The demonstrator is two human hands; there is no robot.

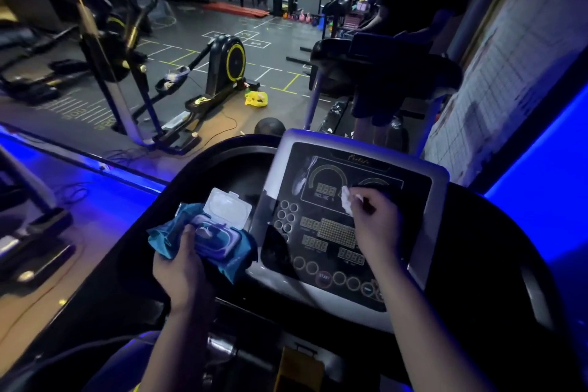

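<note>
White and limp, the wet wipe [346,203] sits pinched in the curled fingertips of the right hand [378,224], pressed to the treadmill console [321,232] toward its 12 o'clock end. Soft, light, damp and likely to tear, so bunch it and grip mid-wad. At 9 o'clock, the left hand [181,267] clasps the blue wipe pack [222,245], lid up.

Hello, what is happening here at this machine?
A person is cleaning the control panel of a treadmill in a gym. The right hand pinches a small white wipe and presses it on the panel near the upper displays. The left hand holds a blue pack of wipes beside the panel, with its lid flipped open. A wet smear shows at the panel's upper left, so the wiping seems under way.
</note>
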